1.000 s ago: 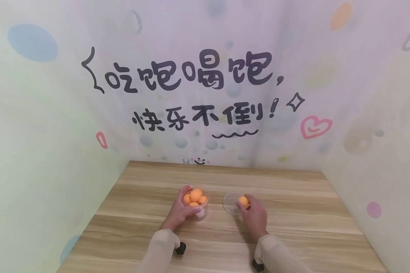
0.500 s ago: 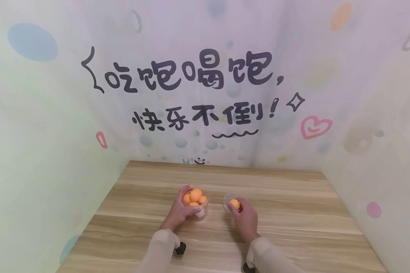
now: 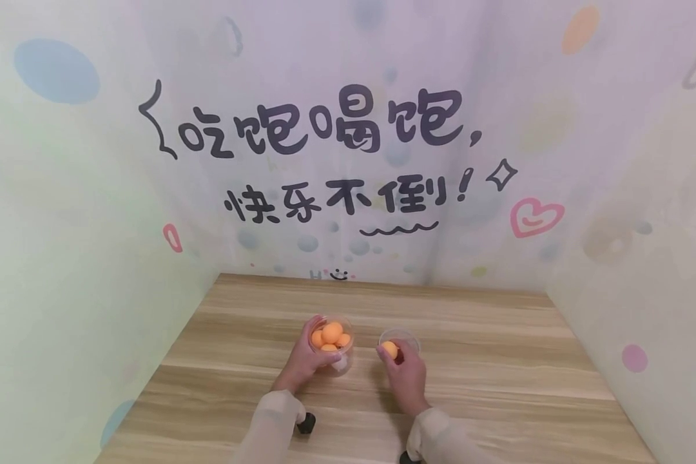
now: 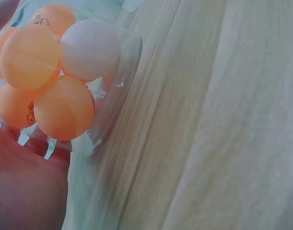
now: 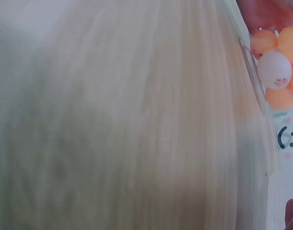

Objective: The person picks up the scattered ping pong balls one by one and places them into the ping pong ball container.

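In the head view my left hand (image 3: 304, 357) grips a clear plastic jar (image 4: 129, 62) from its left side. Several orange table tennis balls (image 3: 332, 333) fill it, and one white table tennis ball (image 4: 90, 50) shows through the wall in the left wrist view. To the right, my right hand (image 3: 408, 375) pinches a single orange table tennis ball (image 3: 389, 350) between thumb and fingers. That ball is in front of a clear round lid or shallow dish (image 3: 399, 332), partly covered by the hand. Only fingertips (image 5: 292, 211) of the right hand appear in the right wrist view.
The wood-grain table (image 3: 499, 361) stretches around both hands. Behind it rises a pale wall (image 3: 348, 251) with dark lettering and coloured spots, and similar walls stand at left and right.
My right hand has moved left with the orange table tennis ball, from the right side of the clear round piece to its left front. The left hand and jar have stayed put.
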`<state>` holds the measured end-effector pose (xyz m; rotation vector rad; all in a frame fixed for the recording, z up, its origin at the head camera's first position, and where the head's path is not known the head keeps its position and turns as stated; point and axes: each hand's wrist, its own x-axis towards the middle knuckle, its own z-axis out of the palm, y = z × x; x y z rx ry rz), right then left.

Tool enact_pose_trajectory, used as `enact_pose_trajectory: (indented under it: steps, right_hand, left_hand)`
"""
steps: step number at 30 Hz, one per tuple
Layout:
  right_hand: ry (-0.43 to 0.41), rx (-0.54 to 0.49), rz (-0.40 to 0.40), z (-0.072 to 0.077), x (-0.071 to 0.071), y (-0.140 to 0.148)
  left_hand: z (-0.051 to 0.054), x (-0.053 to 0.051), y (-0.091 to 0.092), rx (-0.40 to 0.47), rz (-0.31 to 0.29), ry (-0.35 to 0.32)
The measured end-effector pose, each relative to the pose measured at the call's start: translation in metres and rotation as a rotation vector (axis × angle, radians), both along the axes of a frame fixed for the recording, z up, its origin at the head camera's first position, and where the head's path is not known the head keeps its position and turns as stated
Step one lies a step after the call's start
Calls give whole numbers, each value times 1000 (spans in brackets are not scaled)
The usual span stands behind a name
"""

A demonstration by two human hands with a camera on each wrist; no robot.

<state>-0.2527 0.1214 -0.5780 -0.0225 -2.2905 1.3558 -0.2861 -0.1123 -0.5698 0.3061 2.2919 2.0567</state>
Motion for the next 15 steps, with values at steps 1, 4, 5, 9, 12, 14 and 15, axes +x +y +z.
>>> enact_pose_trajectory:
  steps: [1, 4, 5, 9, 12, 14, 15]
  right_hand:
    - [4, -14, 8, 0, 0, -2]
    - [4, -51, 38, 2, 1, -9]
    - [4, -61, 52, 3, 2, -11]
    - [-1, -56, 90, 7, 4, -20]
    - [10, -40, 110, 9, 5, -25]
    - [23, -30, 112, 10, 4, -28]
    - [23, -32, 113, 11, 4, -30]
  left_hand:
    - [0, 0, 0, -3, 1, 3]
    - [-2, 0, 0, 1, 5, 6]
    - [-2, 0, 0, 2, 7, 8]
    - [-2, 0, 0, 5, 18, -6]
    - [4, 2, 1, 10, 17, -32]
    - [12, 6, 1, 11, 11, -37]
    - [16, 7, 2, 11, 8, -41]
